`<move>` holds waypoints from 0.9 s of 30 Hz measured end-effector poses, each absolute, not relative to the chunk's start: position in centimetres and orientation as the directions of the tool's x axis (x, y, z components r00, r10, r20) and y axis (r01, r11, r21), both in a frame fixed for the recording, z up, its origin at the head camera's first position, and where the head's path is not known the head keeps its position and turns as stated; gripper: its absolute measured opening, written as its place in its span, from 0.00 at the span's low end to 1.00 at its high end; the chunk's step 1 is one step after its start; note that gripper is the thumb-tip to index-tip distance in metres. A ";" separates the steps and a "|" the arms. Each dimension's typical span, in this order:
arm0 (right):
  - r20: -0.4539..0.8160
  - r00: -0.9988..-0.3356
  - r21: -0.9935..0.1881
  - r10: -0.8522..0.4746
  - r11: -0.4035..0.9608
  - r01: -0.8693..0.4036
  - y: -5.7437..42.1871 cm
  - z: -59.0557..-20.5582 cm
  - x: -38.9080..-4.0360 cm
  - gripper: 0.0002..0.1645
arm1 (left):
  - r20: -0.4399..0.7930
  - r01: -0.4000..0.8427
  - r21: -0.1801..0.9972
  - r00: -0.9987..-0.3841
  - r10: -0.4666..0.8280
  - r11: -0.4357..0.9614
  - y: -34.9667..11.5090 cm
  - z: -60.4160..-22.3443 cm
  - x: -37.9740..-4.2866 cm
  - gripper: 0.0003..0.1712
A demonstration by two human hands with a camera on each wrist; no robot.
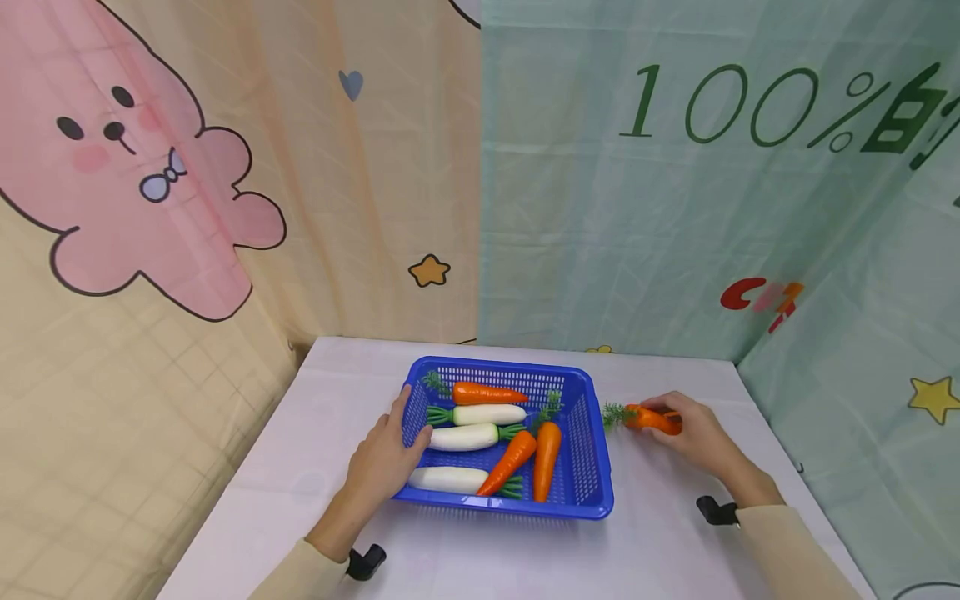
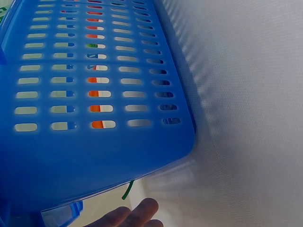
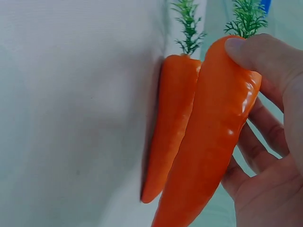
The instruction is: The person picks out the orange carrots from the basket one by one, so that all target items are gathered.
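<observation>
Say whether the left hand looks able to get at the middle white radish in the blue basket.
Probably yes: the left hand rests on the left rim of the blue basket, its thumb near the middle white radish, and the nearest carrot leaves the white body uncovered.

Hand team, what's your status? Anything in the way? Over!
Left hand touching blue perforated plastic basket. Right hand gripping shiny, green-topped, tapered orange carrot. Possible obstacle: second orange carrot close beside it.

Beige sleeves (image 1: pixel 797 552), black wrist cameras (image 1: pixel 366 562), bare hands (image 1: pixel 384 460)
</observation>
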State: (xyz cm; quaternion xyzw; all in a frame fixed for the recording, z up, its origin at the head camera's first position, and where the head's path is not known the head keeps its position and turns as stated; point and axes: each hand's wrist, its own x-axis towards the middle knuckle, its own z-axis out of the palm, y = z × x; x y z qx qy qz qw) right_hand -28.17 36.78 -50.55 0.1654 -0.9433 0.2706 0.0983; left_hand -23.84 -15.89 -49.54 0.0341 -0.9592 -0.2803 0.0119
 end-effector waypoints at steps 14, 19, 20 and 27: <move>0.206 -0.929 -0.395 -0.308 0.842 -0.367 36.2 -51.8 -27.4 0.25 | 0.005 -0.061 0.539 -0.997 -0.075 0.840 -15.9 -49.5 -23.9 0.51; 0.187 -0.940 -0.399 -0.284 0.853 -0.337 36.6 -52.2 -27.5 0.27 | 0.007 -0.060 0.541 -0.997 -0.076 0.839 -15.8 -49.4 -23.8 0.52; 0.185 -0.943 -0.401 -0.278 0.854 -0.331 36.7 -52.2 -27.5 0.28 | 0.007 -0.061 0.542 -0.997 -0.076 0.838 -15.8 -49.4 -23.8 0.51; 0.146 -0.954 -0.415 -0.262 0.859 -0.300 36.8 -52.4 -27.4 0.29 | 0.010 -0.060 0.549 -0.997 -0.079 0.833 -15.9 -49.5 -23.8 0.51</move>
